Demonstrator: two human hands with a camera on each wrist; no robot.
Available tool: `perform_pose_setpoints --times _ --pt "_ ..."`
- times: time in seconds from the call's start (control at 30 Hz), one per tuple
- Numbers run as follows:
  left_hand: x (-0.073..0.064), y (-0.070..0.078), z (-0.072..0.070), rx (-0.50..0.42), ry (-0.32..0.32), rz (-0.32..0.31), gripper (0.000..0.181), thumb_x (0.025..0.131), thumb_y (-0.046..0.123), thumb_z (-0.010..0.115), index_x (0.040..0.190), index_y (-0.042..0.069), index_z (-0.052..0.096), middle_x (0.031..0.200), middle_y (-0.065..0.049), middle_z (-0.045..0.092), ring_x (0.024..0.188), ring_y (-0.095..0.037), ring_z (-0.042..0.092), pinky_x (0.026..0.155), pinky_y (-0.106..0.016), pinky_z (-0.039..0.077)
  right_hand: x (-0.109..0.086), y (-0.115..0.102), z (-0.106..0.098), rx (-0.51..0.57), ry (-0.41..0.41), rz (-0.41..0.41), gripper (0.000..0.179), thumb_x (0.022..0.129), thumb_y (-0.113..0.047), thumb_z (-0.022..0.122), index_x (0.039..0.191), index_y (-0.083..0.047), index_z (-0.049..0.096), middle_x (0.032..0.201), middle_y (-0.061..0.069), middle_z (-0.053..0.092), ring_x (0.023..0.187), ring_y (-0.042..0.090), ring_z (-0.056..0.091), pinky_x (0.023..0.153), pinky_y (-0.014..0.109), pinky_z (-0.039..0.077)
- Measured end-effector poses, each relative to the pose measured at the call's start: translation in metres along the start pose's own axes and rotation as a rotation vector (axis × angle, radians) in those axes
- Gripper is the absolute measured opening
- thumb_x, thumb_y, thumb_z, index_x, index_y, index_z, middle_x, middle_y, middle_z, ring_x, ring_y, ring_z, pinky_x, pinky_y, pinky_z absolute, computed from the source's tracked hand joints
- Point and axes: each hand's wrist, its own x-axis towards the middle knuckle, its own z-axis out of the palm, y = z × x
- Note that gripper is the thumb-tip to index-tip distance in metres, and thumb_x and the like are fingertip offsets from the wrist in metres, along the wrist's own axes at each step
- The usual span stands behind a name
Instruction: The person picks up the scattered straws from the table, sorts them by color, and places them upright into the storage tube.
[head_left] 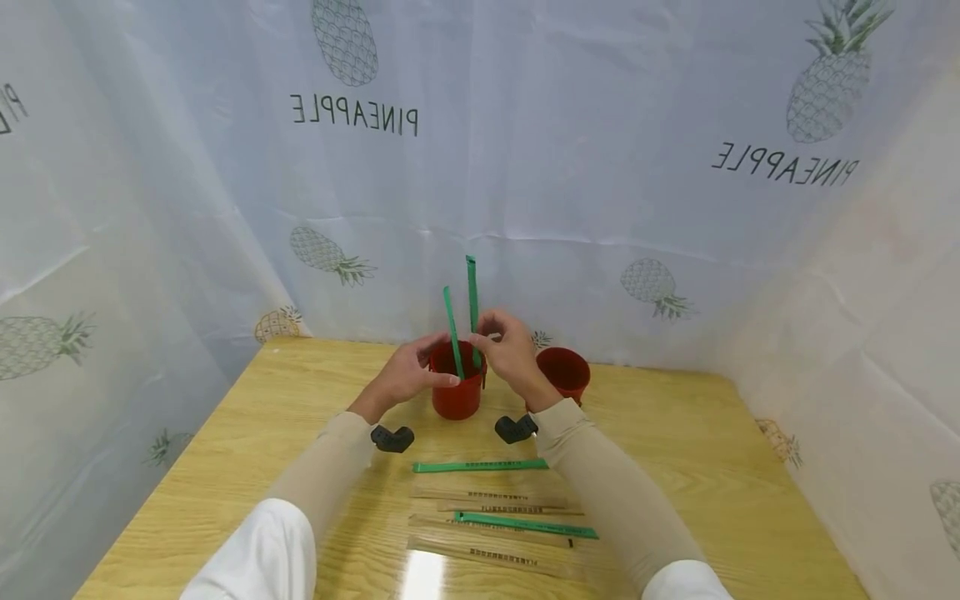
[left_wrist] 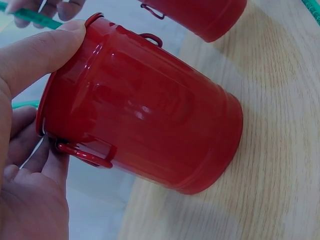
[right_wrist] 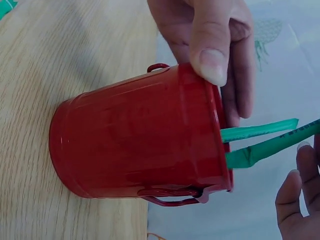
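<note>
Upright on the table stands a red bucket (head_left: 457,402) with small side handles. My left hand (head_left: 408,372) holds its rim, thumb (left_wrist: 50,47) on the near side and the other fingers round the far side. A green paper-wrapped straw (head_left: 453,329) leans inside the bucket. My right hand (head_left: 512,348), over the bucket's right rim, pinches a second green wrapped straw (head_left: 472,287) between thumb and fingers. In the right wrist view, this straw's lower end (right_wrist: 245,156) goes into the bucket mouth. The bucket hides the lower parts of both straws.
Another red bucket (head_left: 564,371) stands to the right, partly behind my right wrist. Nearer me lie a green wrapped straw (head_left: 480,466), another green straw (head_left: 525,524) and several brown wrapped straws (head_left: 495,553). A white pineapple-print curtain (head_left: 480,183) hangs behind the table.
</note>
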Motion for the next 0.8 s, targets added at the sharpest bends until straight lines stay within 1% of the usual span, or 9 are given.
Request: perform_pose_setpoints --times 0.13,0.2,0.3,0.37,0.5,0.57,0.73,0.8 --pt "-0.001 -0.001 0.000 -0.004 0.000 0.002 0.085 0.092 0.013 0.079 0.163 0.008 0.034 0.167 -0.013 0.040 0.157 -0.037 0.036 0.125 -0.053 0.036 0.002 0.005 0.006 -0.034 -0.001 -0.014 0.005 0.098 -0.005 0.069 0.097 -0.010 0.067 0.099 0.010 0.066 0.099 0.026 0.059 0.085 0.035 0.052" --pt "-0.001 -0.002 -0.001 -0.008 -0.005 0.011 0.084 0.093 0.012 0.078 0.163 0.007 0.033 0.167 -0.014 0.039 0.156 -0.038 0.036 0.125 -0.054 0.036 0.003 0.008 0.009 -0.046 -0.001 -0.013 0.007 0.098 -0.006 0.070 0.094 -0.011 0.067 0.098 0.010 0.066 0.096 0.025 0.058 0.080 0.032 0.051" --pt "-0.001 -0.003 -0.002 -0.008 -0.010 0.022 0.084 0.093 0.012 0.078 0.163 0.005 0.032 0.167 -0.016 0.039 0.156 -0.039 0.036 0.125 -0.054 0.036 0.004 0.012 0.014 -0.065 -0.002 0.005 0.007 0.098 -0.007 0.070 0.094 -0.011 0.067 0.098 0.010 0.066 0.094 0.025 0.058 0.075 0.030 0.053" --pt "0.000 -0.004 -0.001 -0.007 -0.013 0.027 0.084 0.093 0.011 0.078 0.163 0.004 0.032 0.167 -0.016 0.039 0.156 -0.039 0.035 0.125 -0.054 0.036 0.004 0.014 0.016 -0.083 -0.004 0.029 0.005 0.098 -0.010 0.071 0.095 -0.010 0.068 0.099 0.010 0.067 0.094 0.027 0.059 0.074 0.031 0.055" --pt "0.000 -0.003 -0.001 -0.005 -0.010 0.028 0.085 0.092 0.012 0.079 0.163 0.004 0.033 0.167 -0.016 0.039 0.156 -0.039 0.035 0.125 -0.054 0.035 0.002 0.018 0.018 -0.114 -0.005 0.086 0.005 0.099 -0.013 0.071 0.100 -0.010 0.068 0.102 0.010 0.067 0.098 0.030 0.060 0.079 0.036 0.060" --pt "0.000 -0.003 0.000 0.001 -0.008 0.027 0.085 0.092 0.013 0.079 0.163 0.005 0.033 0.167 -0.016 0.040 0.156 -0.039 0.035 0.125 -0.053 0.035 0.002 0.019 0.020 -0.134 0.001 0.102 0.005 0.099 -0.012 0.071 0.102 -0.009 0.069 0.103 0.011 0.068 0.099 0.030 0.061 0.083 0.039 0.061" --pt "0.000 -0.003 0.000 0.014 -0.004 0.014 0.086 0.091 0.014 0.081 0.163 0.005 0.034 0.167 -0.015 0.040 0.157 -0.037 0.035 0.126 -0.052 0.035 0.000 0.021 0.022 -0.214 0.010 0.141 0.023 0.099 -0.011 0.070 0.121 -0.007 0.065 0.109 0.011 0.068 0.102 0.030 0.062 0.090 0.044 0.063" --pt "0.000 -0.002 -0.001 0.020 -0.004 0.008 0.086 0.091 0.015 0.081 0.163 0.005 0.034 0.167 -0.015 0.040 0.156 -0.037 0.035 0.125 -0.052 0.036 0.000 0.021 0.022 -0.237 0.014 0.140 0.027 0.099 -0.011 0.070 0.126 -0.008 0.063 0.113 0.012 0.068 0.105 0.030 0.062 0.094 0.045 0.062"
